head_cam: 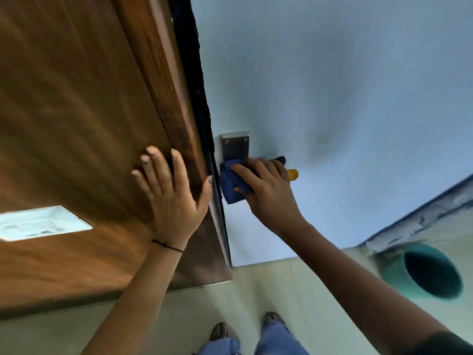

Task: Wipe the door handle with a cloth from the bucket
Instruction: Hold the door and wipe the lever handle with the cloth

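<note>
A pale blue door (320,85) carries a steel handle plate (235,146). My right hand (266,187) presses a dark blue cloth (231,187) around the lever just below the plate. Only the lever's yellow tip (293,174) shows past my knuckles; the rest of the handle is hidden under cloth and hand. My left hand (174,193) lies flat with fingers spread on the brown wooden panel (76,124) beside the door's edge. The teal bucket (425,272) stands on the floor at the lower right, its inside dark.
A dark gap runs between the wooden panel and the blue door (202,98). A white label (41,222) is stuck on the wood at the left. My feet in sandals (245,329) stand on the pale floor below the door.
</note>
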Demonstrator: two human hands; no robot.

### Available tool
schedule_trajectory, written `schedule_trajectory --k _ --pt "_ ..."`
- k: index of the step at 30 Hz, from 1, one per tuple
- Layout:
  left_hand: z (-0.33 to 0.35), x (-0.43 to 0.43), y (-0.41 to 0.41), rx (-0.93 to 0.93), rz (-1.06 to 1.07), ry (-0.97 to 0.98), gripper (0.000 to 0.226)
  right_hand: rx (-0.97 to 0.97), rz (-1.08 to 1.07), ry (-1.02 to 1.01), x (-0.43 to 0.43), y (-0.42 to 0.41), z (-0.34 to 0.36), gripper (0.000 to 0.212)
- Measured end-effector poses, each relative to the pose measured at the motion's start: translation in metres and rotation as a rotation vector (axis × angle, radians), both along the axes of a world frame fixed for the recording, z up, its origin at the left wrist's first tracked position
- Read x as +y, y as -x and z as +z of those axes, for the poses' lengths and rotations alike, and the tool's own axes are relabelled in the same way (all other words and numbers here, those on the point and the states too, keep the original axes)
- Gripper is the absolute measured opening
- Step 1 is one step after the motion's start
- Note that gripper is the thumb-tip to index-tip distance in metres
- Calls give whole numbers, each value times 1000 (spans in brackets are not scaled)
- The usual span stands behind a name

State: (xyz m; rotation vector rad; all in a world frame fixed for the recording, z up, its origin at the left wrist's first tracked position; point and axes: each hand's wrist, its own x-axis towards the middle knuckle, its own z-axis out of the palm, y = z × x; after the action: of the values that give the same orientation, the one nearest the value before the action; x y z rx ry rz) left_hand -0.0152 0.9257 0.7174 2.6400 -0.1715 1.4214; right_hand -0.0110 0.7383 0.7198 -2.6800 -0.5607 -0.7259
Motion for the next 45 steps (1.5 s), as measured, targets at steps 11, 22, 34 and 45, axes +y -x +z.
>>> schedule_trajectory --k 11,22,34,45 --pt "-4 5 -2 -6 -24 -21 96 69 -120 29 -11 5 8 44" --pt "-5 5 -1 -25 -19 -35 93 106 -71 -7 -35 3 7 45" --pt "-5 7 0 -20 -34 -30 92 58 -22 86 10 5 7 53" --pt "-9 8 -1 -49 -23 -107 84 174 -60 -33 -15 -1 9 47"
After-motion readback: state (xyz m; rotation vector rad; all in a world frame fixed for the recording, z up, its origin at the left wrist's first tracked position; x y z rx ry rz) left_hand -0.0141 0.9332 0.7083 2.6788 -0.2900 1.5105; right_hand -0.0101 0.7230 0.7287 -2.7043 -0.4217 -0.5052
